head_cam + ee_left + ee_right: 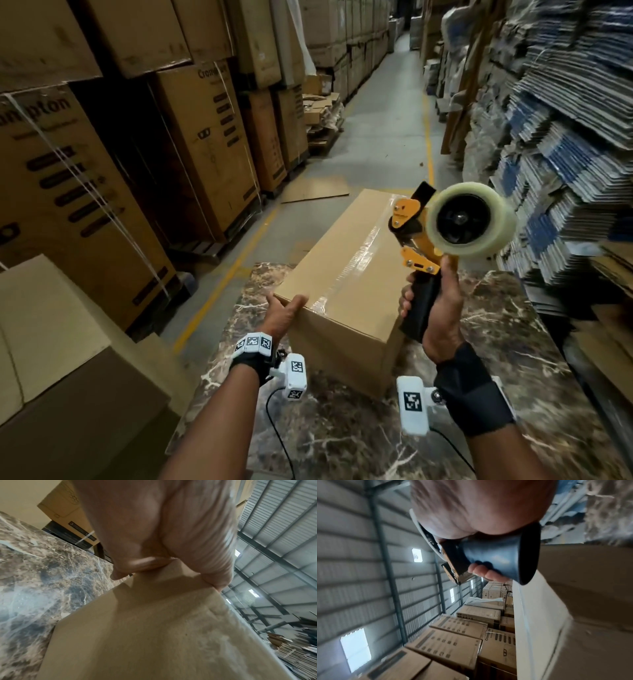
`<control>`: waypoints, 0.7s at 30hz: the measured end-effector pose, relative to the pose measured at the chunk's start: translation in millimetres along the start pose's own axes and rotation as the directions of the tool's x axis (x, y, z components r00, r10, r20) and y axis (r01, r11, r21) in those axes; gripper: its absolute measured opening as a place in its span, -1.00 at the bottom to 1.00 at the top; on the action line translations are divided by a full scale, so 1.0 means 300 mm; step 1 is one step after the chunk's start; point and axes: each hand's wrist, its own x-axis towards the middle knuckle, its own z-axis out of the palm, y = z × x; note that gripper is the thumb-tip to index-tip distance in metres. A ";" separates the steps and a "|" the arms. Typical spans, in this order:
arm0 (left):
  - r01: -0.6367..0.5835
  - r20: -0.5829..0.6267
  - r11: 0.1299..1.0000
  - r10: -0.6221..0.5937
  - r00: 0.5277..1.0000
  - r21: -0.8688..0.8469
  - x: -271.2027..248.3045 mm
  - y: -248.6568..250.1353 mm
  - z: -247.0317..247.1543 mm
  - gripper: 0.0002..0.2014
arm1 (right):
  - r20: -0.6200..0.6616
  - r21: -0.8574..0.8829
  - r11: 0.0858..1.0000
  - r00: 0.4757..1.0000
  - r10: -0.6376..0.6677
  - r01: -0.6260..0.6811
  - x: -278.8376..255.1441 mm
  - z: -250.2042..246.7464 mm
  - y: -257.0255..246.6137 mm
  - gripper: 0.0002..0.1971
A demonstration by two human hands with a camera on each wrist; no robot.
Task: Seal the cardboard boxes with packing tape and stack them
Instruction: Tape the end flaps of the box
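A long plain cardboard box (346, 274) lies on a marble-patterned table (342, 428), with a strip of clear tape (352, 263) running along its top seam. My left hand (286, 310) grips the box's near left top corner, thumb on top; the left wrist view shows the fingers (137, 563) curled over the box edge (154, 628). My right hand (431, 308) holds the black handle of an orange tape dispenser (421, 246) upright just right of the box, its clear tape roll (471, 221) raised above the box. In the right wrist view my fingers (484, 572) wrap the handle (501, 557).
Tall printed cartons (205, 144) are stacked along the left. A plain box (51, 342) stands at near left. Flattened cartons (565, 120) are piled high on the right. An aisle (387, 120) with yellow floor lines runs ahead; a loose cardboard sheet (315, 193) lies on the floor.
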 end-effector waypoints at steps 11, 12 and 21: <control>0.056 0.059 0.987 -0.065 0.996 0.153 0.029 0.002 -0.012 0.23 | 0.079 -0.367 0.909 0.967 0.244 -0.199 -0.053 0.125 0.052 -0.20; 0.051 0.042 0.984 -0.059 0.997 0.173 0.031 0.002 -0.005 0.26 | 0.089 -0.370 0.905 0.962 0.259 -0.210 -0.055 0.143 0.062 -0.21; -0.007 -0.238 0.958 0.078 0.968 0.286 0.030 0.058 0.023 -0.13 | 0.085 -0.546 0.818 0.959 0.270 -0.182 -0.061 0.151 0.091 -0.12</control>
